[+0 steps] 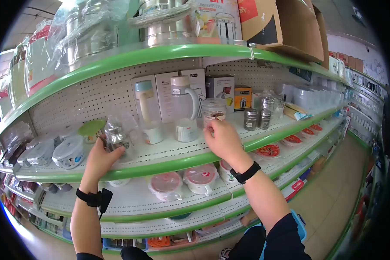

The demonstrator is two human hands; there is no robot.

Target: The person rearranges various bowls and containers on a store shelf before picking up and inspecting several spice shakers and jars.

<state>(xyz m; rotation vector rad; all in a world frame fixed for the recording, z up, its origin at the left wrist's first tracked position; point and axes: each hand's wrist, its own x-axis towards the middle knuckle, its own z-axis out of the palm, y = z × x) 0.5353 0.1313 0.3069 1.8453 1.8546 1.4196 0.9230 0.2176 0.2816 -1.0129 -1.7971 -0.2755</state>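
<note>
My left hand [103, 157] is wrapped round the side of a silvery pot [116, 133] in clear plastic, thumb across its front and fingers partly hidden behind it. A green round lid or dish [91, 128] lies just beyond that hand. My right hand [224, 139] has its fingers curled closed against the lower front of a clear glass jar [214, 105] with a label. Between my hands stand two tall handled glass bottles, one with a blue cap [143, 86], the other with a beige cap [180, 81]. Two small metal-topped shakers [250, 119] are right of the jar.
The shelf's green front edge [169, 164] runs below my wrists. Boxes [220, 89] line the perforated back panel. Plastic-covered bowls [69, 151] sit at left, pink-lidded mugs [165, 184] on the shelf below. Overhead, another green shelf edge [160, 53] carries pots and an open carton.
</note>
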